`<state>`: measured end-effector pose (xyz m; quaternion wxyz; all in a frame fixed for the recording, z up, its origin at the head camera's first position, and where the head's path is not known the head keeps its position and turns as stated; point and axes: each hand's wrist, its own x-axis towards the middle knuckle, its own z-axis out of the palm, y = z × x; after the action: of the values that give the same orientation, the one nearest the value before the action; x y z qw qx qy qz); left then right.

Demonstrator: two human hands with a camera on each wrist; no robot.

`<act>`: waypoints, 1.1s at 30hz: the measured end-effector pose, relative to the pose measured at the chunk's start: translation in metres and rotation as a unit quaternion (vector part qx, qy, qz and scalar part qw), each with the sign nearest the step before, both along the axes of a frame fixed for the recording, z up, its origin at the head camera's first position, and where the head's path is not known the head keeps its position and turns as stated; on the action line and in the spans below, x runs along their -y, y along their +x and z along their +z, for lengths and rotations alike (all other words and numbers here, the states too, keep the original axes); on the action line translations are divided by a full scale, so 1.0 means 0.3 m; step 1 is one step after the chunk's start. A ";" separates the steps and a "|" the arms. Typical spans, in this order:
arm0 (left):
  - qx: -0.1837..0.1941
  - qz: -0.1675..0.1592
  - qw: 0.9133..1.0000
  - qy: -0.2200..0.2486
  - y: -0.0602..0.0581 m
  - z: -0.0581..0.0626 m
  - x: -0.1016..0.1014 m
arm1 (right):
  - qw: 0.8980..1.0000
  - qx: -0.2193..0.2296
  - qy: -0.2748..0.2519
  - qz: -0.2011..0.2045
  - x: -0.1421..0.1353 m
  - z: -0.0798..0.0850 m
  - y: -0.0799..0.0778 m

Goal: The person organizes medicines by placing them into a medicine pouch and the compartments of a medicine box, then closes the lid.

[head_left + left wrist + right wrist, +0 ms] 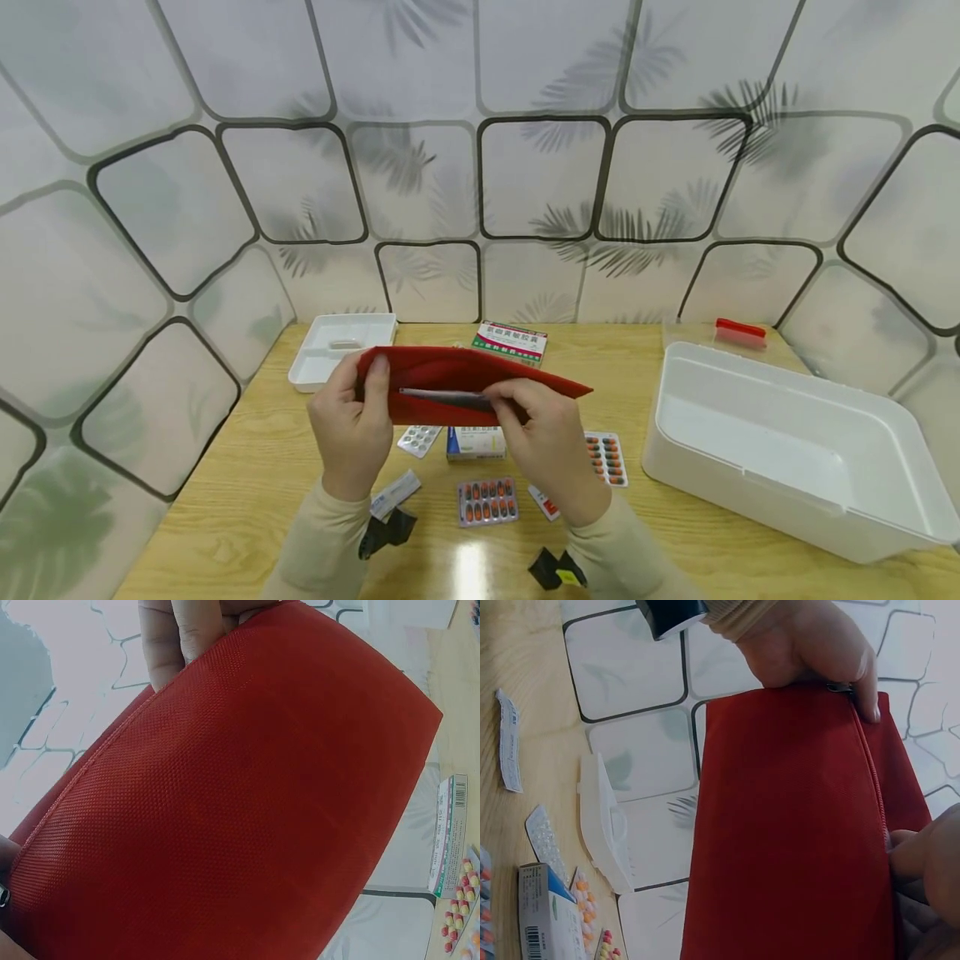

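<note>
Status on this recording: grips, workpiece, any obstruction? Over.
Left grip pinching red fabric zip pouch. Right grip touching it, exact hold unclear. Possible obstruction: thin grey object showing inside.

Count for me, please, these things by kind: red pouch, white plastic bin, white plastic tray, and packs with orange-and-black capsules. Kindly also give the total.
Red pouch: 1
White plastic bin: 1
White plastic tray: 1
Orange-and-black capsule packs: 2
Total: 5
</note>
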<state>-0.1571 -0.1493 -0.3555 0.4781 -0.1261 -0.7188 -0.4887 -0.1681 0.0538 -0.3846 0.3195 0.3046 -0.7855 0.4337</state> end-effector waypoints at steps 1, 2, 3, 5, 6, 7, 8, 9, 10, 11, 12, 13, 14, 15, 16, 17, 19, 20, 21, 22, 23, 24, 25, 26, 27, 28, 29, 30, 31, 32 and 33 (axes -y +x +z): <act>-0.002 -0.002 1.000 0.001 0.000 0.001 0.000 | 1.000 0.003 0.007 0.002 -0.002 0.001 -0.001; -0.004 -0.004 1.000 0.002 0.000 0.001 0.000 | 1.000 0.005 0.013 0.005 -0.003 0.003 -0.001; -0.005 -0.006 1.000 0.003 0.001 0.001 0.000 | 1.000 0.008 0.019 0.007 -0.005 0.004 -0.001; -0.006 -0.007 1.000 0.007 0.002 0.002 0.000 | 0.999 0.012 0.031 0.007 -0.009 0.008 0.000; -0.006 -0.007 1.000 0.009 0.002 0.002 0.001 | 0.999 0.015 0.037 0.006 -0.011 0.010 0.001; -0.005 -0.007 1.000 0.012 0.003 0.002 0.001 | 0.999 0.019 0.041 0.009 -0.013 0.012 0.002; -0.004 -0.007 1.000 0.015 0.003 0.003 0.002 | 0.999 0.024 0.044 0.011 -0.014 0.014 0.004; -0.004 -0.007 1.000 0.018 0.003 0.003 0.003 | 0.998 0.029 0.049 0.011 -0.016 0.016 0.005; -0.005 -0.007 1.000 0.020 0.004 0.003 0.004 | 0.998 0.034 0.055 0.011 -0.018 0.019 0.007; -0.005 -0.005 1.000 0.022 0.003 0.004 0.005 | 0.997 0.040 0.059 0.012 -0.019 0.021 0.008; -0.006 -0.004 1.000 0.022 0.003 0.004 0.006 | 0.997 0.047 0.065 0.014 -0.019 0.022 0.009; -0.008 -0.003 1.000 0.023 0.003 0.005 0.007 | 0.996 0.055 0.070 0.016 -0.019 0.024 0.011; -0.009 -0.002 1.000 0.023 0.003 0.006 0.008 | 0.995 0.063 0.077 0.015 -0.019 0.026 0.012; -0.010 0.000 1.000 0.022 0.002 0.007 0.009 | 0.994 0.070 0.085 0.014 -0.019 0.027 0.013; -0.010 0.001 1.000 0.021 0.002 0.008 0.009 | 0.993 0.077 0.091 0.014 -0.019 0.027 0.014; -0.010 0.001 1.000 0.021 0.002 0.008 0.010 | 0.992 0.083 0.095 0.013 -0.019 0.027 0.015; -0.009 0.002 1.000 0.022 0.001 0.009 0.012 | 0.991 0.091 0.102 0.013 -0.018 0.027 0.017; -0.008 0.004 1.000 0.023 0.000 0.009 0.013 | 0.990 0.093 0.104 0.012 -0.018 0.027 0.017; -0.007 0.006 1.000 0.025 -0.001 0.008 0.014 | 0.990 0.094 0.105 0.011 -0.018 0.027 0.017; -0.005 0.009 1.000 0.027 -0.003 0.009 0.015 | 0.990 0.093 0.105 0.011 -0.018 0.028 0.017; -0.004 0.012 0.999 0.029 -0.004 0.008 0.016 | 0.990 0.090 0.104 0.012 -0.018 0.028 0.017; -0.002 0.017 0.999 0.031 -0.005 0.008 0.018 | 0.991 0.087 0.102 0.011 -0.017 0.027 0.016; 0.000 0.021 0.999 0.034 -0.007 0.008 0.019 | 0.992 0.081 0.100 0.011 -0.017 0.027 0.016; 0.001 0.025 0.999 0.037 -0.008 0.008 0.021 | 0.992 0.075 0.097 0.011 -0.017 0.027 0.016; 0.003 0.028 0.999 0.040 -0.008 0.008 0.023 | 0.993 0.067 0.092 0.012 -0.018 0.027 0.016; 0.006 0.031 0.999 0.043 -0.009 0.009 0.025 | 0.994 0.058 0.086 0.013 -0.018 0.026 0.016; 0.008 0.034 0.998 0.046 -0.009 0.009 0.027 | 0.995 0.048 0.081 0.012 -0.018 0.026 0.016; 0.011 0.036 0.998 0.050 -0.009 0.009 0.029 | 0.996 0.037 0.075 0.013 -0.019 0.025 0.016; 0.014 0.038 0.998 0.054 -0.009 0.009 0.031 | 0.997 0.026 0.067 0.014 -0.020 0.026 0.017; 0.019 0.040 0.997 0.058 -0.009 0.010 0.034 | 0.998 0.013 0.057 0.015 -0.021 0.026 0.017; 0.024 0.041 0.997 0.062 -0.008 0.010 0.036 | 0.999 0.000 0.047 0.017 -0.022 0.028 0.017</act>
<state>-0.1596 -0.1603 -0.3524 0.4874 -0.0546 -0.7030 -0.5150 -0.1630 0.0605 -0.3763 0.2974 0.3322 -0.7999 0.4018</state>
